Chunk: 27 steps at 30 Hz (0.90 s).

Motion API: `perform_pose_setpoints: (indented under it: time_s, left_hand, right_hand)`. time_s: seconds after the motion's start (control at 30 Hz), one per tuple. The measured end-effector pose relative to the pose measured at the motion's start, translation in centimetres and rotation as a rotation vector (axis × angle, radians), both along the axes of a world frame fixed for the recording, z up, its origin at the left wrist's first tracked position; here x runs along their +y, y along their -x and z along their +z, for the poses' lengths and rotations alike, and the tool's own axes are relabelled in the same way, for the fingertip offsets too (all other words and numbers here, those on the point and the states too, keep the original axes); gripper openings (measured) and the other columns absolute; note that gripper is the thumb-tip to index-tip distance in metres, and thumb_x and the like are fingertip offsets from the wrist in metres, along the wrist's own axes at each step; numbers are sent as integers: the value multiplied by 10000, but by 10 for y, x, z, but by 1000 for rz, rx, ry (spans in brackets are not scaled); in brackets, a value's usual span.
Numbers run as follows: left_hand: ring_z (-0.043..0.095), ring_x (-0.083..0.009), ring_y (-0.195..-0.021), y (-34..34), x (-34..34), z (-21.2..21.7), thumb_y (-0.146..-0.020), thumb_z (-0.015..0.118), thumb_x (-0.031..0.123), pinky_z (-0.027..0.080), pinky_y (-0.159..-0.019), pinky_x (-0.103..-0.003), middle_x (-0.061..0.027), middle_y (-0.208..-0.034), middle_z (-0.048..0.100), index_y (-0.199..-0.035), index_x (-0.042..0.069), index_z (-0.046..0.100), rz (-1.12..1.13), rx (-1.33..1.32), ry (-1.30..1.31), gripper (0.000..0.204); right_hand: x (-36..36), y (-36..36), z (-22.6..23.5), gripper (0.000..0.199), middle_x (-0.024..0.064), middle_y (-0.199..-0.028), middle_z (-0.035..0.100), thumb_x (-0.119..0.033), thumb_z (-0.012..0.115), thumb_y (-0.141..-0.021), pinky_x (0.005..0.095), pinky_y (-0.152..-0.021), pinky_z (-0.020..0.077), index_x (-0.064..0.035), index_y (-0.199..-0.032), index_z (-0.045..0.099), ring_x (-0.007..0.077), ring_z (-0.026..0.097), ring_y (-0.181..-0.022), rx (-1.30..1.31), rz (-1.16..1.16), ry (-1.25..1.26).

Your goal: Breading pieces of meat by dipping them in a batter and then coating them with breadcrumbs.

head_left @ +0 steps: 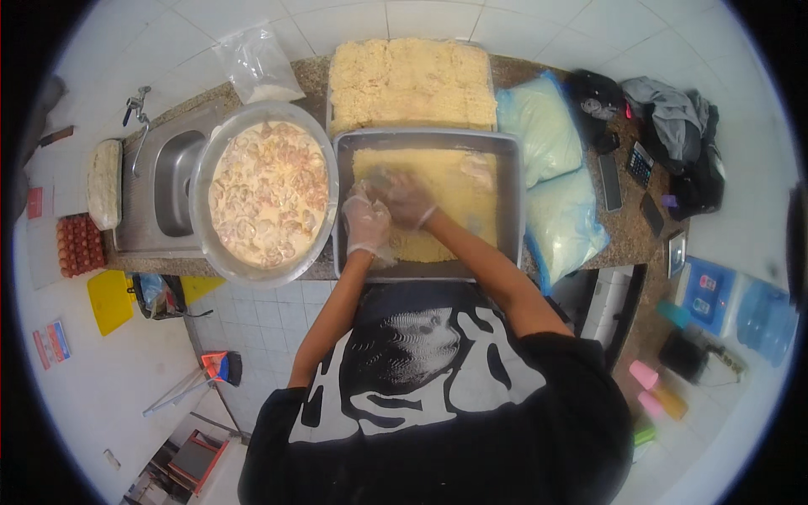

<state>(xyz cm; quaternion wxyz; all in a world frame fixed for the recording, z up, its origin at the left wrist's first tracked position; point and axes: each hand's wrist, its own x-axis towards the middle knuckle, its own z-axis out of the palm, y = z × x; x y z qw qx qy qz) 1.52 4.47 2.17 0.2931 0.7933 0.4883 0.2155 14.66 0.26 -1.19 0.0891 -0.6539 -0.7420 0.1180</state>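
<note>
Both hands wear clear plastic gloves and meet over the left part of a deep grey tray (513, 194). Yellow crumbs (446, 210) cover the tray's bottom. My left hand (369, 223) is closed, its fingers curled in against the other hand; what lies in them is hidden. My right hand (408, 202) is blurred by motion, so its grip does not show clearly. A pale piece of raw meat (476, 171) rests on the crumbs at the tray's far right. To the left stands a large metal bowl (200, 202) of raw meat pieces (268, 194) in creamy liquid.
Behind the tray sits another tray filled with crumb-coated pieces (412, 84). Bags of pale crumbs (543, 126) lie right of it. A sink (175, 189), egg cartons (80, 244) and a clear plastic bag (259, 66) are leftward. A calculator (640, 163) and dark bags sit far right.
</note>
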Motion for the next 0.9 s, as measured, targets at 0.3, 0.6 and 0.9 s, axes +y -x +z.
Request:
perform_pose_setpoints:
  time_s: [0.3,0.6,0.9]
  left_hand:
    - [628,-240,-794,-1,-12,7,-756,529,14,479,-708,-369,-137,-831,635,-1006,-26,563,26,-281,105,256]
    - [604,-216,-799,30,-16,19,-838,529,99,464,-712,-334,-123,-877,635,-1079,13,577,26,-219,192,260]
    - [558,-173,-767,40,-40,14,-844,526,78,442,-706,-299,-89,-833,591,-1025,30,609,-17,-195,204,205]
  right_hand:
    - [28,-34,-17,498,167,-1526,153,-455,364,-958,455,-1152,147,-197,-1381,414,291,97,-1428,482,-148,470]
    - [-39,-40,54,308,205,-860,646,-316,543,-871,417,-758,499,-67,-1027,636,302,637,-833,39,-214,437]
    - [-110,-24,96,313,191,-853,650,-334,526,-865,424,-690,515,-84,-1020,633,346,643,-796,136,-286,-225]
